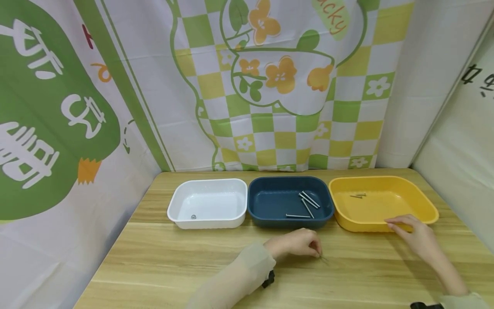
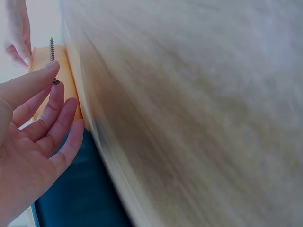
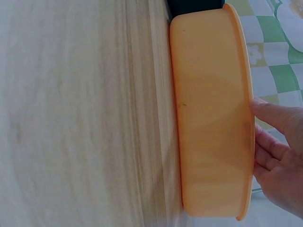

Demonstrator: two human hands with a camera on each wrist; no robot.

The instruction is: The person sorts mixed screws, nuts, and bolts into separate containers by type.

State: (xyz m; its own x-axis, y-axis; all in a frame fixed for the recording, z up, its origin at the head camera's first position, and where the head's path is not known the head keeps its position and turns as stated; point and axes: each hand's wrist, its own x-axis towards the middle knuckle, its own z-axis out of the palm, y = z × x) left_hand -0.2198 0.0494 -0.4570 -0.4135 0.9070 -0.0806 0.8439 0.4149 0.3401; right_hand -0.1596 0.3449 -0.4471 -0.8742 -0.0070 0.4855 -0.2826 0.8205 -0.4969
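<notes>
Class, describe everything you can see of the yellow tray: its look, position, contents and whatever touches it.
The yellow tray is a shallow, rounded-rectangle tray of smooth plastic-looking material with a thin flared rim. It sits upright on the wooden table, rightmost in a row, with the dark blue tray close beside it. Two small screws lie inside near its far left corner. The right hand rests at its near rim, fingers against the edge.

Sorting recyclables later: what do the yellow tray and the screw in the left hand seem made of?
The yellow tray looks like smooth moulded plastic, with rounded corners and a soft sheen. The screw, pinched by the left hand, looks like dull grey threaded metal, probably steel.
</notes>
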